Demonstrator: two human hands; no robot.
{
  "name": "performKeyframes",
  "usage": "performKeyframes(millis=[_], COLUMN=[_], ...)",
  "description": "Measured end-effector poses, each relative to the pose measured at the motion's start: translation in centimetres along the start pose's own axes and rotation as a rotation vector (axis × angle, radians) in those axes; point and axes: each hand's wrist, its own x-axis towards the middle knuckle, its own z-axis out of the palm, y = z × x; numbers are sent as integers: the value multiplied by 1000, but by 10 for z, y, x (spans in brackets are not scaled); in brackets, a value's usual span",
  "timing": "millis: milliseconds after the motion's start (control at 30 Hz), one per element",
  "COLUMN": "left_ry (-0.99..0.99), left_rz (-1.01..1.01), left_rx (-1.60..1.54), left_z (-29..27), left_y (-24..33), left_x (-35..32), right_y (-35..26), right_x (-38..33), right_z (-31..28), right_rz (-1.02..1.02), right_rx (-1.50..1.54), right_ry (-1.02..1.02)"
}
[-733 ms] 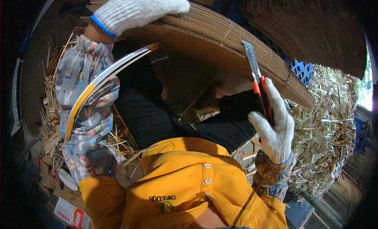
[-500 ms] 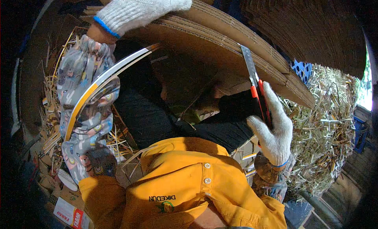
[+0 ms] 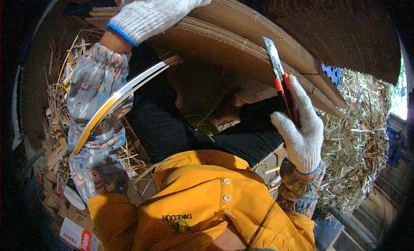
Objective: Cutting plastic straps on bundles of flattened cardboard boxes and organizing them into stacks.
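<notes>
My left hand [image 3: 157,15], in a white knit glove with a blue cuff, grips the top of a stack of brown corrugated cardboard sheets [image 3: 246,46]; some of its fingers are cut off by the upper edge. A utility knife [image 3: 285,93] with a red and black handle is in my gloved right hand [image 3: 304,132]. The knife's long metal blade [image 3: 272,54] points up and away, over the layered edges of the sheets. Whether the blade touches the cardboard I cannot tell. A narrow white and yellow strip [image 3: 110,102] curves across my left forearm.
A large heap of shredded strips [image 3: 353,138] stands at the right, beside a blue lattice crate [image 3: 331,74]. More cardboard [image 3: 332,31] is piled at the far right. Loose strips [image 3: 58,117] lie at the left, above a red and white printed box [image 3: 77,233].
The knife in my right hand has shifted slightly, its blade tip now higher and farther away. My left hand and the sheets have moved a little to the right.
</notes>
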Motion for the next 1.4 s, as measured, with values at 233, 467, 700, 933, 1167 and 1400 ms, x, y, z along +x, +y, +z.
performKeyframes(millis=[233, 467, 700, 933, 1167, 1400], left_ry=[31, 31, 21, -22, 12, 29], left_rz=[27, 19, 1, -62, -34, 19], left_rx=[-33, -68, -68, -12, -69, -86], left_z=[8, 7, 4, -3, -6, 26], left_y=[-5, -3, -1, -3, 8, 5], left_x=[3, 3, 3, -2, 4, 18], right_y=[-1, 11, -1, 3, -5, 9], right_x=[-13, -4, 1, -2, -11, -6], right_z=[-3, 0, 3, 6, -2, 0], right_rz=[-32, -37, -9, -77, 12, -24], right_rx=[98, 148, -46, -43, 125, 2], right_ry=[-105, 73, 58, 13, -64, -54])
